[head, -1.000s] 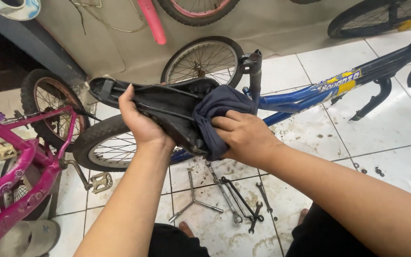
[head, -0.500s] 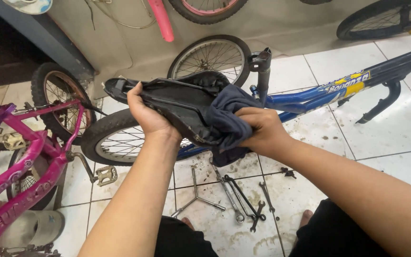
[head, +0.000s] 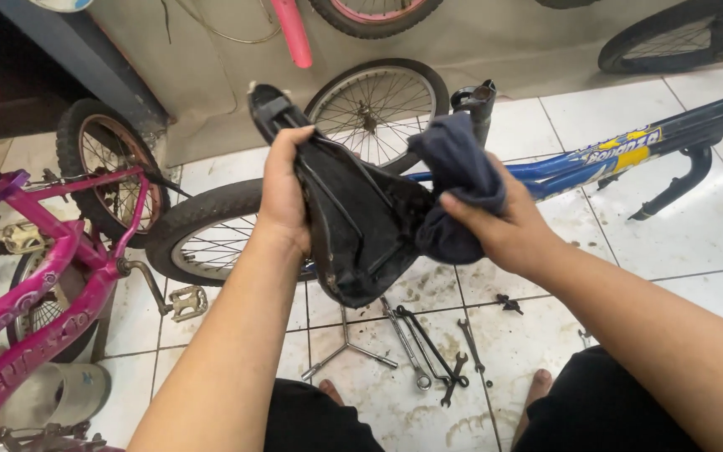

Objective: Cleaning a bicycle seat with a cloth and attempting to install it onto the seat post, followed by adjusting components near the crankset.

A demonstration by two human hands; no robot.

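A: Head camera view, looking down. What are the hands doing?

B: The left hand is gripping a black bicycle saddle near its nose, fingers closed around it, holding it tilted in the air with the underside and rails facing up. The right hand is clenching a dark blue rag and pressing it against the saddle's wide rear end.

A: What is lying underneath?

B: Wrenches and a three-way wrench are sitting on the white tiled floor, between the person's bare feet. A blue bicycle frame is lying toward the floor's right side, and a pink bicycle is standing at the left edge.

A: What could go wrong?

B: I judge the one-handed hold near the nose as the risk. Hard rubbing at the far end could be twisting the saddle loose, dropping it onto the tools or feet.
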